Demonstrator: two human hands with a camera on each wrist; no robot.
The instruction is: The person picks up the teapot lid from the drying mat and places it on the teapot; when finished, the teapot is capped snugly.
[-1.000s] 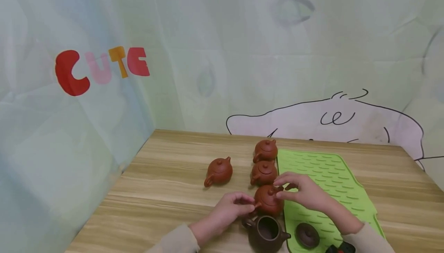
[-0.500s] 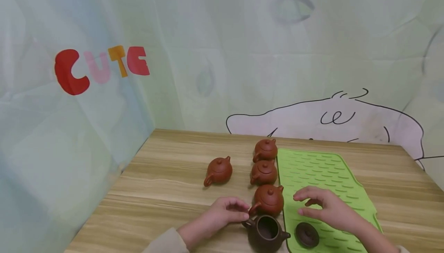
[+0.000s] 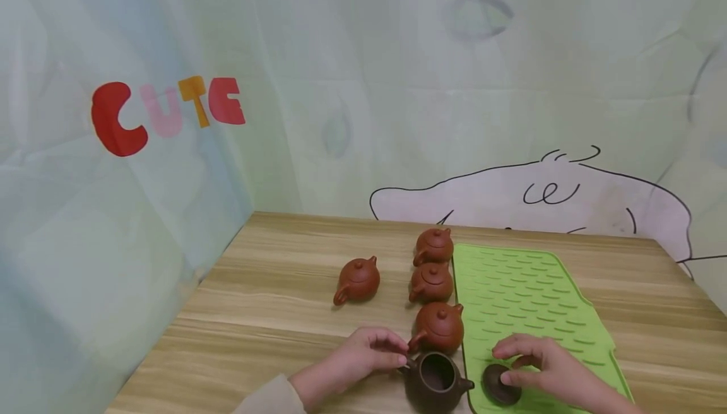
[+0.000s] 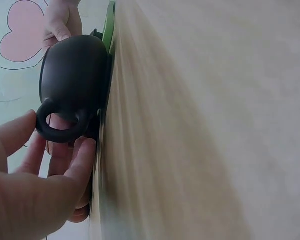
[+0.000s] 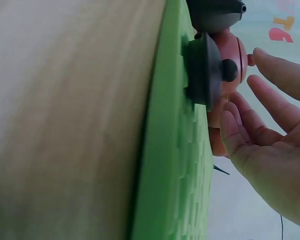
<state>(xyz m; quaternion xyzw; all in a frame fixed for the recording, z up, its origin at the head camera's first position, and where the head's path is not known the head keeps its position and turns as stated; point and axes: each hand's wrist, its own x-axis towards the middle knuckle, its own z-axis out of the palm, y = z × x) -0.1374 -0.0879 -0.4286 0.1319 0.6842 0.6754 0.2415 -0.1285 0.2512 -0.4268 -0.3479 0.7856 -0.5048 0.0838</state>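
Observation:
A dark brown teapot (image 3: 434, 389) stands lidless at the front of the table, its round opening upward. My left hand (image 3: 366, 357) is at its loop handle (image 4: 62, 127), thumb on one side and curled fingers on the other. The teapot's dark round lid (image 3: 501, 384) lies knob up on the green mat (image 3: 528, 300). Over this lid hovers my right hand (image 3: 548, 366); in the right wrist view its fingers (image 5: 275, 102) are spread and apart from the knob (image 5: 230, 70). A reddish-brown teapot (image 3: 440, 327) stands just behind the dark one.
Two more reddish-brown teapots, one (image 3: 433, 283) nearer and one (image 3: 434, 245) farther back, continue the row along the mat's left edge. Another reddish-brown teapot (image 3: 358, 279) stands apart to the left. A printed cloth (image 3: 341, 117) hangs behind the wooden table (image 3: 272, 275).
My right hand has left the nearest reddish-brown teapot and moved toward the front, over the dark lid. My left hand has let go of that teapot's handle and shifted to the dark teapot's handle.

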